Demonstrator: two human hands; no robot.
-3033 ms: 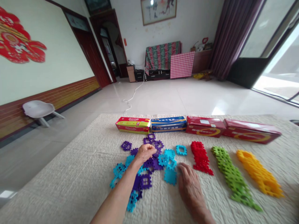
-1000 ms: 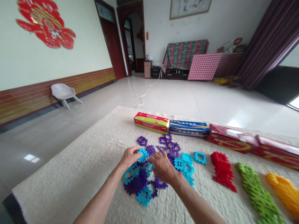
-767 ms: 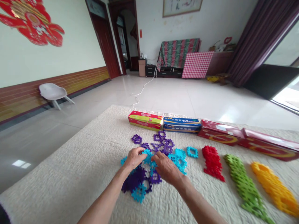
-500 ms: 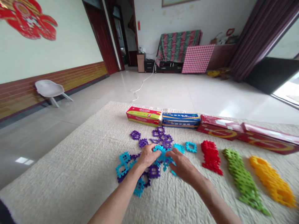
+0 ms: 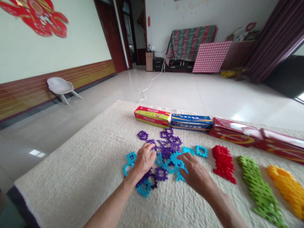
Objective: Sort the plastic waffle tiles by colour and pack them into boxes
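Observation:
Interlocking plastic building pieces, purple and light blue, lie mixed in a loose heap on the carpet. My left hand (image 5: 144, 161) is over the heap's left side, its fingers bent and the thumb apart from them. Its fingertips are by a purple piece (image 5: 151, 142) and partly hide it. My right hand (image 5: 196, 171) reaches in from the right with thumb and forefinger spread, at the edge of a light blue piece (image 5: 176, 157). A square purple piece (image 5: 161, 174) rests between the hands. Beyond the right hand lies a light blue square frame (image 5: 201, 151).
Right of the heap are a red group (image 5: 223, 162), a green row (image 5: 258, 186) and a yellow row (image 5: 288, 188) of pieces. Behind stand a red-and-yellow box (image 5: 152, 116), a blue box (image 5: 191, 122) and two dark red boxes (image 5: 235, 131). A white chair (image 5: 61, 86) stands left.
My hands have moved apart. The left has gone from the light blue pieces to the purple ones on the left; the right has opened wider. The view has shifted slightly left.

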